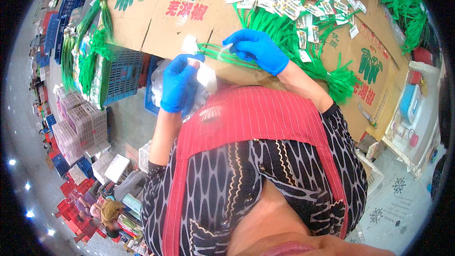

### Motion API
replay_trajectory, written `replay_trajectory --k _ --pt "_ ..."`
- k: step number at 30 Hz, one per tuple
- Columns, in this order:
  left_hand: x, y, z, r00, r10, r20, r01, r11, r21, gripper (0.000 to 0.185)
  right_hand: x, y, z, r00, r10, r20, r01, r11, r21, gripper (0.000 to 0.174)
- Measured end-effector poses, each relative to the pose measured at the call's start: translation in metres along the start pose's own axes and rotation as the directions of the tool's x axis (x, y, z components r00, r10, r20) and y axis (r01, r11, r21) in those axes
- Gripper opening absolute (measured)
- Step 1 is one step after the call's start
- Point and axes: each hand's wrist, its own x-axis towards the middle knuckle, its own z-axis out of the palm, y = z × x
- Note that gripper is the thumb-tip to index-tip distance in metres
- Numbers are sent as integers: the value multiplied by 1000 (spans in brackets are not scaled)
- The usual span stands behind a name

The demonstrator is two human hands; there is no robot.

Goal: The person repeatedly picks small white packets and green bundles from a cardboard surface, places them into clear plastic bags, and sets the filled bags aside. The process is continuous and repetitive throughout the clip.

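Both hands wear blue gloves and are raised over the near edge of a table covered with printed cardboard (160, 25). My left hand (178, 83) is closed on a white label (207, 75), with another white tag (189, 44) just above it. My right hand (256, 50) pinches a small whitish piece (226, 47) between thumb and finger. Green mesh strips (227, 55) stretch between the two hands. Beyond my right hand, a large bundle of green mesh netting (263, 28) with many white printed tags (284, 3) fans out over the cardboard.
A knife (367, 115) lies on the cardboard at right. Green vegetable bunches (103, 17) top a blue crate (122, 78) at left, and a foam box (414, 113) stands at right. A blue basket (151, 94) holds clear plastic below my left hand. People (106, 209) are far off.
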Motion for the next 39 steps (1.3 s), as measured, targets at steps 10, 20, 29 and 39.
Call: replay_trajectory --k 10,20,29,39 --pt "-18 -1 -3 999 -31 -4 32 979 199 18 6 20 23 968 -244 -53 235 962 -142 22" --pt "-15 -21 18 997 14 -72 7 962 273 16 -7 25 21 996 -89 29 92 880 -466 19" --pt "-7 -28 25 997 1 -81 13 985 172 17 -13 22 29 985 -156 70 170 940 -297 20" --pt "-4 -29 24 998 15 -62 -4 986 167 17 -10 28 23 966 -215 144 255 885 -390 24"
